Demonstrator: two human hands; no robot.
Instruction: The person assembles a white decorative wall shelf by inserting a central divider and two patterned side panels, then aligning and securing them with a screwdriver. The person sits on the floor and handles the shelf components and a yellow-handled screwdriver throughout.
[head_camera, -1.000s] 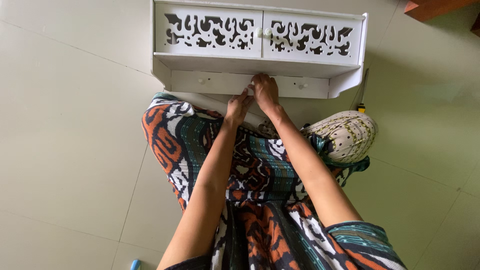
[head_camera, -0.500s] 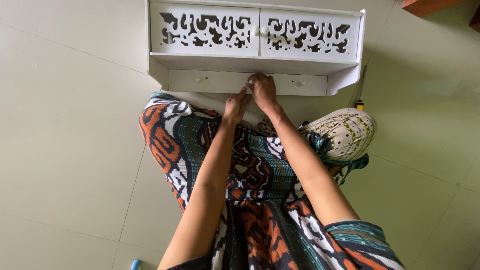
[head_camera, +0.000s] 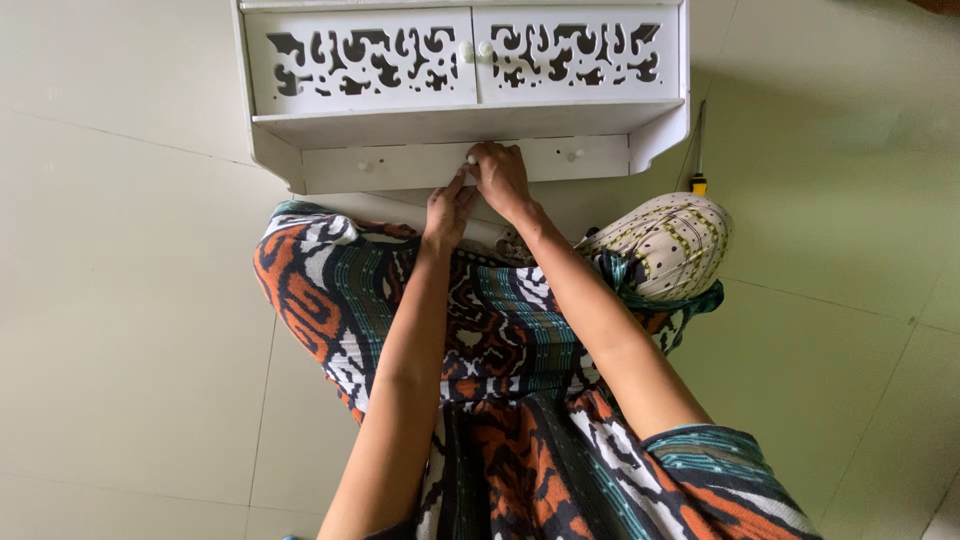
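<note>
Pale tiled floor (head_camera: 120, 300): both hands, left hand (head_camera: 447, 208) and right hand (head_camera: 500, 175), pinch something unclear at the white carved wooden cabinet (head_camera: 460, 110)'s lower front panel.

I take this for a room in a home. I see a pale tiled floor (head_camera: 120, 300) with thin grout lines and, lying on it, a small white cabinet (head_camera: 460, 100) with carved fretwork doors and little round knobs, household furniture. The person sits on the floor in a loose patterned dress (head_camera: 500, 330). A yellow-handled screwdriver (head_camera: 699, 160) lies on the tiles beside the cabinet.
</note>
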